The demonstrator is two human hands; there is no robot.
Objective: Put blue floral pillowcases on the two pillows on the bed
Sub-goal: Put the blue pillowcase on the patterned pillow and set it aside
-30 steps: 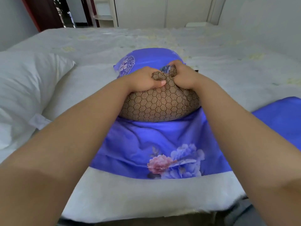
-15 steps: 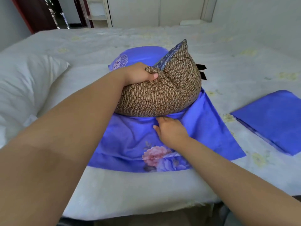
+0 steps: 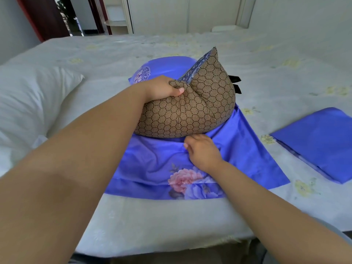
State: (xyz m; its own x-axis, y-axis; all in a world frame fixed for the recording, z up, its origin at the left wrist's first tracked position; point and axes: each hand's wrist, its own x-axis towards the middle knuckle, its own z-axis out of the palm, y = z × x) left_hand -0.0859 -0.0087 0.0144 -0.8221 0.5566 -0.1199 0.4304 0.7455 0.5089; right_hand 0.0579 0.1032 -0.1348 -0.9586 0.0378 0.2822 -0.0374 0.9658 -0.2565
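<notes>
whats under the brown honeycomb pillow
The brown honeycomb pillow lies on the spread blue floral pillowcase, which rests on the bed. Whether anything else lies beneath is covered. The left hand grips the pillow.

One head-worn camera looks forward and down, close over the bed [image 3: 171, 225].

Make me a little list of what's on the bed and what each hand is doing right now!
left hand: grips a bunched corner of the brown honeycomb pillow
right hand: fingers curled at the opening edge of the blue floral pillowcase, just under the pillow
pillow position: partly propped up, lower end sitting on the pillowcase
second pillowcase: folded flat, to the right, untouched
blue cushion: behind the brown pillow
white pillow: at the left
bed: pale sheet with faint yellow flowers
</notes>
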